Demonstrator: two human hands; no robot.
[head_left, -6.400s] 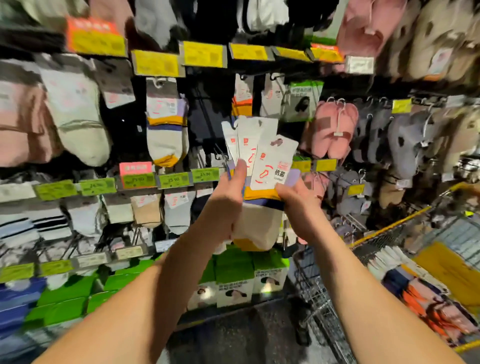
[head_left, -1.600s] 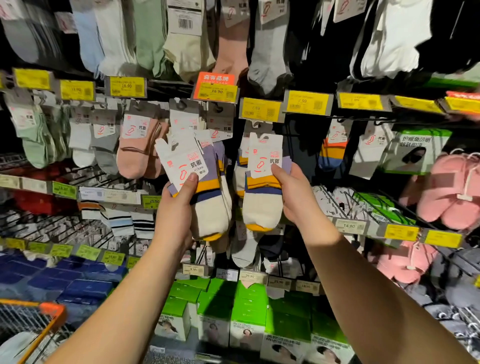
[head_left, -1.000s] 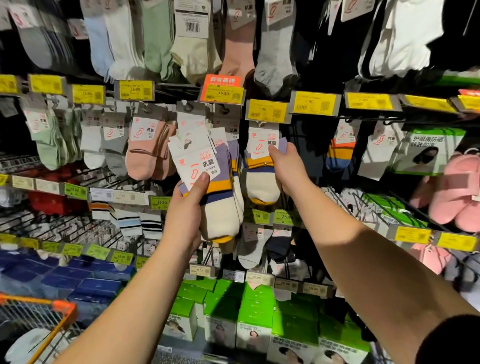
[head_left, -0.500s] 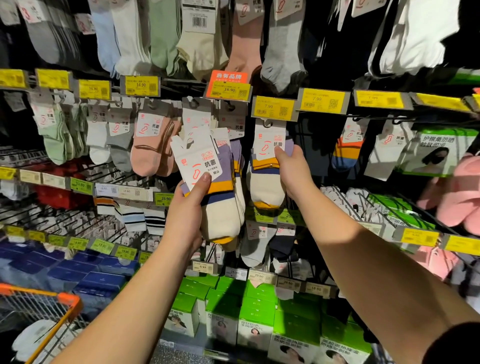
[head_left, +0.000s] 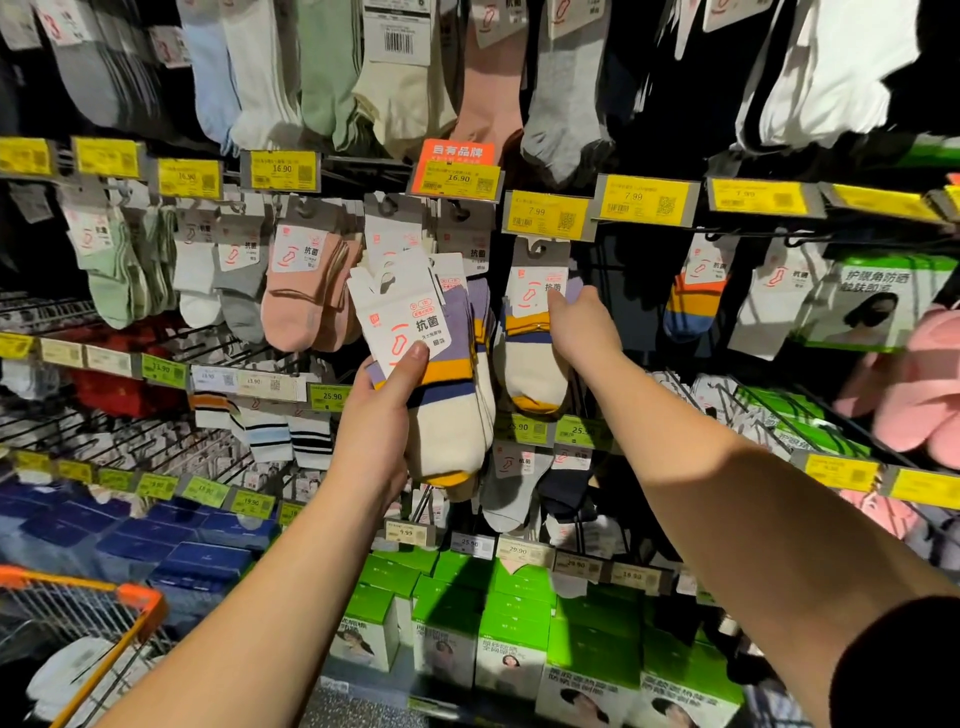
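Landmark: the orange price tag (head_left: 457, 169) is sitting on the rail high in the middle of the rack, and you're working right under it.
Left hand: your left hand (head_left: 371, 421) is gripping the bundle of sock packs (head_left: 441, 395) below and a touch left of the orange price tag, thumb pressing on the front card, fingers wrapping round the back.
Bundle of sock packs: it's hanging upright in your grasp. White cards are fanning out on top, with purple, yellow and navy bands over cream feet and the toes pointing down.
Right hand: your right hand (head_left: 582, 332) is reaching up below and to the right of the orange price tag, pinching the single sock pack (head_left: 535, 364) at its right edge, thumb lying on the white card.
Single sock pack: it's hanging upright down-right of the orange price tag, its card's hook hole sitting just beneath the yellow price tag (head_left: 548, 215). Whether it's sitting on a peg, I cannot tell.
Hands: they're working apart, each clamping its own socks, the bundle and the single pack hanging just beside each other.
Pink socks: the pink socks (head_left: 306, 296) are hanging below-left of the orange price tag, just beside the bundle.
Green boxes: the green boxes (head_left: 509, 613) are standing in a row far below the orange price tag.
Shopping cart: the shopping cart (head_left: 104, 597), orange-rimmed, is poking in far down-left of the orange price tag.
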